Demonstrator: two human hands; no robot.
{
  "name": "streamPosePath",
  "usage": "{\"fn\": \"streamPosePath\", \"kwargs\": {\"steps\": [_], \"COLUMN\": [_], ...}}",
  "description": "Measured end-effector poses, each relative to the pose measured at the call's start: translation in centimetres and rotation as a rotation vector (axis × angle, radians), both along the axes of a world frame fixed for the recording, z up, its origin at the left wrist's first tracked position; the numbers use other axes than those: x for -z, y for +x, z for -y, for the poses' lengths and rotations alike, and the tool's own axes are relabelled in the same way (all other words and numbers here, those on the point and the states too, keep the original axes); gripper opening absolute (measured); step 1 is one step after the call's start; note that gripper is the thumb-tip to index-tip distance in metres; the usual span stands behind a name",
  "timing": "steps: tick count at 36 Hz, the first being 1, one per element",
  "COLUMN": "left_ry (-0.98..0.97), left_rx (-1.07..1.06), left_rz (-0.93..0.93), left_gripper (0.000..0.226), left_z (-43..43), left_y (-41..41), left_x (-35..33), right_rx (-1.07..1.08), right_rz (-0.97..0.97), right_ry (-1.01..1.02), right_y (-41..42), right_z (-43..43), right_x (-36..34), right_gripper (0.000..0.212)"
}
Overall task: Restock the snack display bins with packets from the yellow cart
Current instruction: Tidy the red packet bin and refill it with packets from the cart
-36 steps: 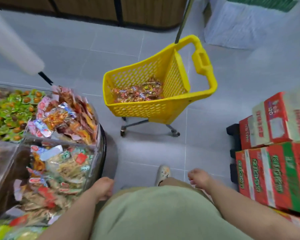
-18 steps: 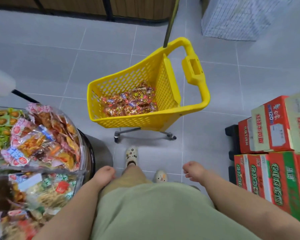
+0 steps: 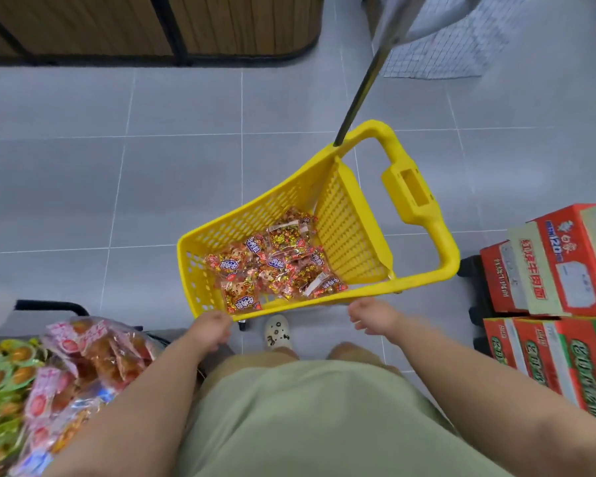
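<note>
The yellow cart (image 3: 358,242) stands on the grey tiled floor directly in front of me, with several red and orange snack packets (image 3: 272,266) lying on its bottom. My left hand (image 3: 210,330) is at the cart's near rim, fingers curled, with nothing visible in it. My right hand (image 3: 372,315) hovers just below the same rim, blurred, fingers loosely apart and empty. The snack display bins (image 3: 66,373) sit at the lower left, heaped with pink, red and green packets.
Red and green cardboard boxes (image 3: 551,297) are stacked at the right on a dark pallet. A dark pole (image 3: 362,91) rises from the cart's far corner. A wood-panelled counter (image 3: 145,25) runs along the back, and my shoe (image 3: 277,330) stands under the cart's edge.
I have stepped closer to the cart, which now lies right under my hands. Both hands rose from my sides to its near rim. The display bins slid toward the lower left.
</note>
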State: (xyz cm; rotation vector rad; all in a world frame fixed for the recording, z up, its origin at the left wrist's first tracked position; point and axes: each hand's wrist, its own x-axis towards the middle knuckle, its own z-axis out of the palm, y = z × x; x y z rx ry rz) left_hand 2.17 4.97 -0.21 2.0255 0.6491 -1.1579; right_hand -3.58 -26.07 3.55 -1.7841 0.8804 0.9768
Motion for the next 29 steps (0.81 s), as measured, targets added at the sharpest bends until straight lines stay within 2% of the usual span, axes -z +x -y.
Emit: {"fn": "streamPosePath", "kwargs": {"steps": [3,10,13,14,17,19,21,23,26,29], "left_ry": [0.009,0.043,0.119,0.127,0.122,0.127,0.112,0.113,0.137,0.143], "left_rx": [-0.001,-0.126,-0.209,-0.242,-0.352,-0.373,-0.393,-0.396,-0.441,-0.500], "left_rz": [0.004,0.022,0.038,0.045,0.088,0.093,0.105,0.065,0.007,0.039], "left_gripper": [0.018,0.009,0.045,0.045,0.031,0.004,0.017,0.016,0.036,0.036], "left_z": [-0.7,-2.5,-3.8,-4.2,-4.6,-4.5,-4.6,-4.5,-4.5,-4.5], "left_y": [2.2,4.1,4.8,5.0,5.6,5.8,5.8,6.0,6.0,5.9], "left_x": [0.2,1.1,2.6,3.1,4.2,5.1,6.9,8.0,9.9,11.7], "right_rx": [0.002,0.040,-0.026,-0.035,-0.095,-0.170,-0.286,-0.375,-0.456,-0.453], "right_rz": [0.044,-0.028,-0.061,-0.085,-0.158,-0.192,-0.186,-0.181,-0.180,-0.154], "right_ry": [0.011,0.084,0.089,0.102,0.102,0.104,0.104,0.114,0.103,0.051], "right_y": [3.8,9.5,11.2,11.6,12.5,13.1,13.9,14.6,15.3,15.4], "right_z": [-1.2,-3.6,-5.0,-5.5,-7.1,-8.0,-8.9,-9.9,-11.8,-13.8], "right_x": [-0.1,1.6,4.2,5.3,8.1,9.8,11.5,13.2,15.8,18.3], "right_gripper": [0.009,0.006,0.016,0.021,0.017,0.012,0.009,0.007,0.012,0.008]}}
